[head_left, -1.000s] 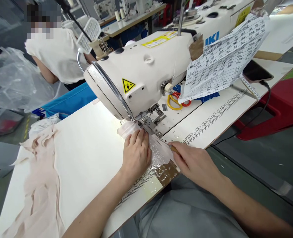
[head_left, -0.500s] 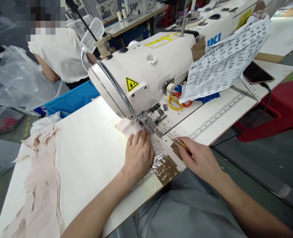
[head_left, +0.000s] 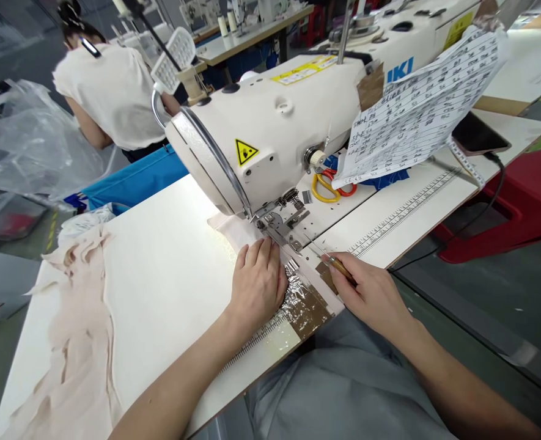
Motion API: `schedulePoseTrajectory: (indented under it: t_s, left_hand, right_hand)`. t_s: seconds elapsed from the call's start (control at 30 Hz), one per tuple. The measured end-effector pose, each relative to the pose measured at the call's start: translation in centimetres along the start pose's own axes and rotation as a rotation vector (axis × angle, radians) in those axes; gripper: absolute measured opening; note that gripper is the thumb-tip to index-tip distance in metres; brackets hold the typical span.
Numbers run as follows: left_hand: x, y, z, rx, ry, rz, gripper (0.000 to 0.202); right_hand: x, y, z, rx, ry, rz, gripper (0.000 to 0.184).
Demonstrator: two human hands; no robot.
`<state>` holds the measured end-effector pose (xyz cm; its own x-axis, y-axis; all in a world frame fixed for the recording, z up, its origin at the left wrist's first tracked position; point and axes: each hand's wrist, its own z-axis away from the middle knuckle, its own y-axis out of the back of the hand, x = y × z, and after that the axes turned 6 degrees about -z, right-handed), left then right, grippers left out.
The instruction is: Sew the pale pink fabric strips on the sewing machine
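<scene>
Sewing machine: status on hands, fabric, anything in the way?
Left hand resting on pale fabric at sewing machine. Right hand gripping wooden-handled tool, tip toward machine. Scissors beyond, apart from that fabric.

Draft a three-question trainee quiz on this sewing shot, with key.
1. Pick one. The right hand holds: (a) scissors; (b) a pointed tool with a brown handle; (c) a phone.
2. True or false: the left hand rests on pale cloth in front of the sewing machine.
3. Fill in: the warning triangle on the machine's side is black and ____.

Key: 1 b; 2 true; 3 yellow.
</scene>
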<state>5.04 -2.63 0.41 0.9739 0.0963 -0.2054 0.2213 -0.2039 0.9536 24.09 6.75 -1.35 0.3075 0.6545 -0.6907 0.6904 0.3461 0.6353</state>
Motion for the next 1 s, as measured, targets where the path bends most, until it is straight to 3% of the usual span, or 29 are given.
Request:
schedulePoseTrajectory:
  t_s: [0.33,0.57,0.7,0.83,1.0]
  left_hand:
    - [0.2,0.0,0.1,-0.038,0.006,-0.004,0.046]
    - [0.0,-0.1,0.0,-0.045,0.008,-0.007,0.047]
    - [-0.3,-0.2,-0.2,-0.043,0.020,0.016,0.046]
    - [-0.6,-0.4,-0.5,-0.021,0.045,0.057,0.044]
    - [-0.9,-0.9,-0.9,-0.012,0.105,0.110,0.039]
  right_hand:
    - [-0.1,0.3,0.0,-0.009,-0.020,-0.033,0.022]
    - [-0.6,0.9,0.0,-0.053,-0.174,-0.196,0.026]
    - [-0.8,0.7,0.2,-0.044,-0.181,-0.279,0.025]
    - [-1.2,0.0,-0.1,-0.013,-0.090,-0.334,0.013]
    - [-1.8,-1.8,-1.5,-0.048,0.216,-0.314,0.014]
